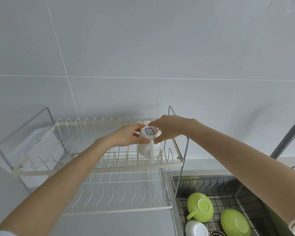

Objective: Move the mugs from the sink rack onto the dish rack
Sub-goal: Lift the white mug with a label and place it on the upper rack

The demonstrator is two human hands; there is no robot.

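Observation:
A white mug [147, 147] hangs upside down over the right end of the dish rack's upper tier [99, 169], its base with a blue-edged label facing me. My left hand [126, 135] grips its left side and my right hand [167, 128] grips its right side near the base. The mug's handle points toward me. Down at the lower right, the sink rack [228, 188] holds a green mug [200, 209] upside down, a second green piece [235, 222] upside down, and a white mug [196, 228] at the frame's bottom edge.
The cream two-tier wire dish rack has a lower tier [119, 195] with curved wires and a white drip tray [37, 143] at its left. A chrome frame post [182, 160] stands between rack and sink. A grey faucet [286, 138] rises at the right. Tiled wall behind.

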